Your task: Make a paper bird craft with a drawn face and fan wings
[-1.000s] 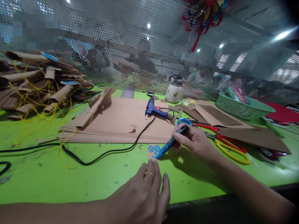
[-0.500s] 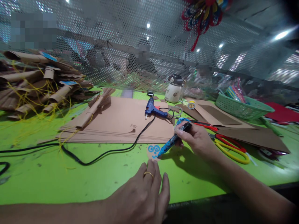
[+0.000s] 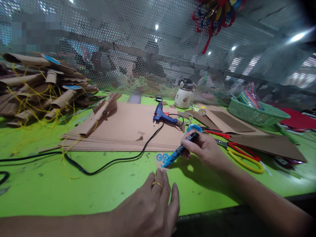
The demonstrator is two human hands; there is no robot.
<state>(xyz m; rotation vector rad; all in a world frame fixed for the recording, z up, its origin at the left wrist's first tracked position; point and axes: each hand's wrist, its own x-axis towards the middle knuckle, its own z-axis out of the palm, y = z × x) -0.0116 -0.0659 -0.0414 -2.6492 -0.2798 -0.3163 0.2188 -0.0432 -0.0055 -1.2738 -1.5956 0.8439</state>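
Note:
A small round brown paper piece (image 3: 158,162) with blue ring-shaped eyes and other blue marks lies on the green table (image 3: 103,191). Fingertips of my left hand (image 3: 153,200), which wears a ring, rest at its near edge, the fingers stretched out and apart. My right hand (image 3: 207,148) grips a blue marker (image 3: 178,152), its tip down on the lower part of the paper piece. Just behind my right hand sits a blue round item (image 3: 194,127), partly hidden by it.
Large brown sheets (image 3: 125,121) carry a blue glue gun (image 3: 163,116) with a black cable. Scissors (image 3: 244,158) lie at right, near a green basket (image 3: 259,112). A bottle (image 3: 183,95) stands behind. Paper rolls with yellow string (image 3: 44,89) are piled at left.
My right hand and the marker have shifted slightly left, bringing the tip further left on the paper piece. More of the blue round item shows. My left hand stays in place.

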